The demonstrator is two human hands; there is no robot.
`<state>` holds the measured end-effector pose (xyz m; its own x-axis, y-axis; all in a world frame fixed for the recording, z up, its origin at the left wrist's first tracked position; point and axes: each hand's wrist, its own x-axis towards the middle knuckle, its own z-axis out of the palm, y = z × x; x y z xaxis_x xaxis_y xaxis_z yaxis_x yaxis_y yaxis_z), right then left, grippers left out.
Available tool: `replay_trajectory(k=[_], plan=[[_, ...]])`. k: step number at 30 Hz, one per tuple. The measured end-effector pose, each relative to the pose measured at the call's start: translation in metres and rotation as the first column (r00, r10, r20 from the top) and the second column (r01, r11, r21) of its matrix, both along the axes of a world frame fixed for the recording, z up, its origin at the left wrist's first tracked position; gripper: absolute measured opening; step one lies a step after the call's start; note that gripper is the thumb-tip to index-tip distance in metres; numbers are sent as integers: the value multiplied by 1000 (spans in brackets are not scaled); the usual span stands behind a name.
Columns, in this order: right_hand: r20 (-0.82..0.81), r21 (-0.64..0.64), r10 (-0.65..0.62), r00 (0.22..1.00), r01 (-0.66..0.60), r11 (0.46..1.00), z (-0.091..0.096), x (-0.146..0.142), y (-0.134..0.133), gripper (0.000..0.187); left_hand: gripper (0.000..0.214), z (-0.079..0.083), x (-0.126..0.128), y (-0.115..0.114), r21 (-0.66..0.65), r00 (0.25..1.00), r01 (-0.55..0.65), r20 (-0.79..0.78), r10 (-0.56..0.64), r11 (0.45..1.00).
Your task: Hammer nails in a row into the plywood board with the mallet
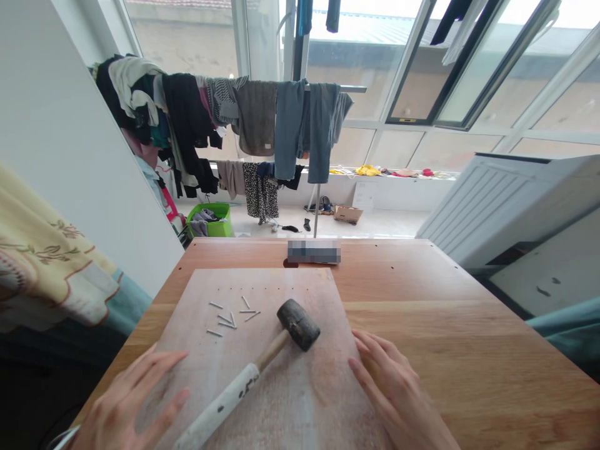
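Observation:
A pale wooden board (281,400) lies on the wooden table (469,350). On it rests a mallet (262,365) with a black rubber head and a white-painted handle pointing toward me. Several loose nails (232,317) lie scattered left of the mallet head. My left hand (129,406) lies flat on the board's left edge, fingers spread and holding nothing. My right hand (398,394) rests flat at the board's right edge, fingers stretched out, also holding nothing. Neither hand touches the mallet.
A small blurred block (314,252) sits at the table's far edge. Beyond it a clothes rack (262,119) hangs full of garments before large windows. A green basket (210,220) stands on the floor. A patterned cloth (42,262) is at left, a white panel (506,206) at right.

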<state>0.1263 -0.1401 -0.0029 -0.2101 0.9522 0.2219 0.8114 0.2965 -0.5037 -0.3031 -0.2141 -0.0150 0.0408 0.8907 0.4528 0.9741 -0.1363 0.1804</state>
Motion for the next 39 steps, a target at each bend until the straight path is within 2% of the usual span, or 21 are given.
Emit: replay_trajectory(k=[4, 7, 9, 12, 15, 18, 21, 23, 26, 29, 33, 39], plan=[[-7, -16, -171, 985, 171, 985, -10, 47, 4, 41, 46, 11, 42, 15, -37, 973, 207, -91, -210, 978], [3, -20, -312, 950, 312, 950, -14, 81, 6, 49, 48, 12, 76, 27, -30, 938, 327, -115, -328, 945], [19, -7, -370, 929, 370, 929, -15, 98, 7, 54, 45, 12, 94, 35, -20, 917, 380, -123, -379, 925], [36, -2, -395, 918, 395, 919, -18, 113, 7, 56, 43, 14, 108, 47, -12, 914, 389, -124, -387, 921], [59, 36, -384, 921, 383, 923, -24, 118, 6, 54, 41, 20, 112, 55, -25, 928, 353, -117, -353, 935], [122, 182, -343, 931, 319, 930, -28, 110, 4, 51, 40, 30, 116, 62, -99, 934, 319, -134, -331, 942], [164, 426, -344, 924, 249, 870, -26, 92, 3, 48, 39, 40, 124, 76, -155, 930, 289, -190, -315, 945], [165, 496, -346, 924, 225, 839, -23, 81, 3, 46, 39, 43, 132, 93, -137, 920, 309, -207, -332, 941], [169, 418, -347, 923, 252, 873, -25, 73, 5, 47, 46, 37, 143, 122, -99, 914, 351, -178, -364, 931], [135, 258, -341, 930, 299, 919, -33, 76, 6, 45, 51, 19, 151, 137, -135, 911, 361, -161, -380, 923], [61, 137, -312, 948, 302, 943, -39, 80, 10, 46, 52, 0, 155, 137, -185, 909, 366, -141, -393, 912], [91, 146, -259, 962, 245, 959, -34, 78, 25, 45, 49, 1, 157, 140, -228, 921, 358, -76, -383, 906]])
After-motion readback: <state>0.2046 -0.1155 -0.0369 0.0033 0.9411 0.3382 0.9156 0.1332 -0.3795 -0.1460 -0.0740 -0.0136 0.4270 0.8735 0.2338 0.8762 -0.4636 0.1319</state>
